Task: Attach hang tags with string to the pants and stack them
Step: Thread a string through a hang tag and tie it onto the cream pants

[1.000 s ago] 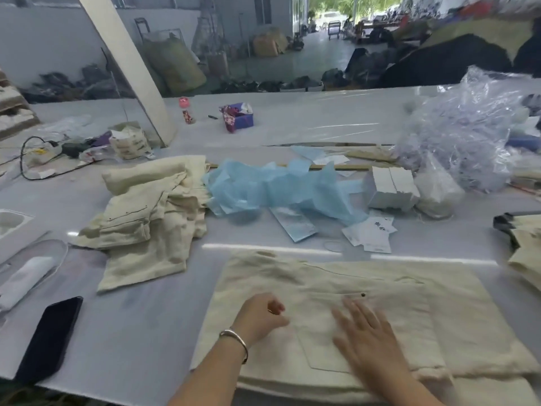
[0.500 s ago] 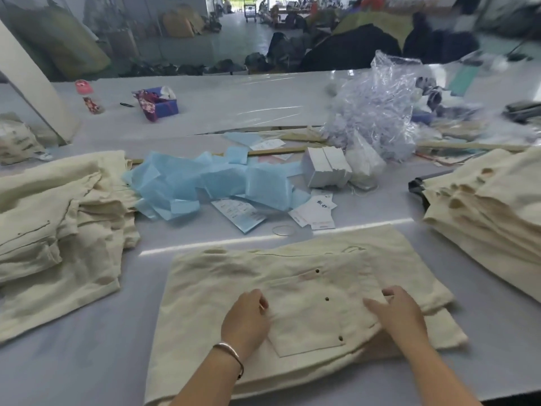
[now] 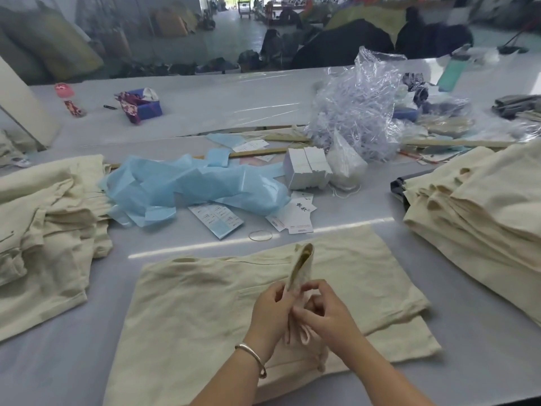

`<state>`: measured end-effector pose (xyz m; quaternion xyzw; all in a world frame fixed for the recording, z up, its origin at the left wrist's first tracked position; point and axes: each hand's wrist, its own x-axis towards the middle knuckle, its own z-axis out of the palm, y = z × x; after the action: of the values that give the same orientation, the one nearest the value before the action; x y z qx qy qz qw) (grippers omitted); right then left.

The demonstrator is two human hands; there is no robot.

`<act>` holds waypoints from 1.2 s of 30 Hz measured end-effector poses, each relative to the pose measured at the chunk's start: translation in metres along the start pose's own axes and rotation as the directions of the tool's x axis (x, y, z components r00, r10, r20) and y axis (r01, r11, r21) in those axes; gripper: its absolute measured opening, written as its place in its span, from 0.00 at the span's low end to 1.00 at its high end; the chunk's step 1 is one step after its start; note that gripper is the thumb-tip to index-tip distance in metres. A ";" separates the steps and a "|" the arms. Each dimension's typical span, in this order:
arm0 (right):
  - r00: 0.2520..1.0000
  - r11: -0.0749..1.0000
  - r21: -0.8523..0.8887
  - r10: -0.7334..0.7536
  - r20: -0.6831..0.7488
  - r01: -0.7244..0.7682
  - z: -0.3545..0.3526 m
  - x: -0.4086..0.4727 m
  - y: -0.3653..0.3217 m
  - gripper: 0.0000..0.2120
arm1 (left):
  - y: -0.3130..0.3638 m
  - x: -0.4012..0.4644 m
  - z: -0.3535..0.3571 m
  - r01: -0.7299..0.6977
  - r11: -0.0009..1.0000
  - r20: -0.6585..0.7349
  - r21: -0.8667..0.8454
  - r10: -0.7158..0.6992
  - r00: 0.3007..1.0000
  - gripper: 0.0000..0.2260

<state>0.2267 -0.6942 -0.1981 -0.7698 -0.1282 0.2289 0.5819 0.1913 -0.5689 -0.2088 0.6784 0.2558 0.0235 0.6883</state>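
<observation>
Crumpled light blue tissue paper (image 3: 187, 186) lies mid-table. Behind it to the right sits a heap of clear plastic bags (image 3: 360, 112). A small blue box (image 3: 146, 106) stands far left.

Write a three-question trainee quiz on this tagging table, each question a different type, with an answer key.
1. True or false: both hands, the left hand and the right hand, grip a raised fold of the cream pants lying in front of the person.

2. Multiple choice: where is the neat stack of folded pants?
A. On the person's right
B. On the person's left
C. Under the blue tissue paper

3. Fill in: the loose white hang tags lie on the table just in front of the white ____.

Key: 1 true; 2 A; 3 boxes
</observation>
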 end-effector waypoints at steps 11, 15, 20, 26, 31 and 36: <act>0.974 0.980 0.150 0.156 -0.163 -0.132 -0.041 0.031 0.017 0.04 | 0.000 0.010 0.001 0.250 0.890 0.048 -0.381 -0.251 0.967 0.12; 0.989 0.989 0.078 0.129 -0.069 -0.124 -0.051 0.035 0.012 0.15 | 0.002 0.014 0.006 0.202 0.936 -0.031 -0.289 -0.220 0.975 0.14; 0.967 0.968 0.128 0.230 -0.113 -0.215 -0.057 0.050 0.010 0.08 | 0.015 0.016 0.006 0.110 0.986 -0.104 -0.123 -0.123 0.987 0.13; 0.896 0.714 0.556 0.420 0.146 -0.426 -0.077 0.055 0.008 0.08 | 0.030 0.017 0.010 -0.104 0.994 -0.226 -0.029 0.095 0.970 0.10; 0.906 0.704 0.575 0.373 0.198 -0.416 -0.075 0.055 0.005 0.08 | 0.038 0.002 0.023 -0.221 0.869 -0.216 0.443 0.343 0.914 0.23; 0.949 0.794 0.519 0.249 0.196 -0.315 -0.069 0.054 0.002 0.09 | 0.036 -0.007 0.029 0.009 0.694 -0.208 0.720 0.204 0.957 0.18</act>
<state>0.3073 -0.7273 -0.1957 -0.5682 0.0245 0.3847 0.7271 0.2079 -0.5958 -0.1742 0.8945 0.3000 0.0523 0.3273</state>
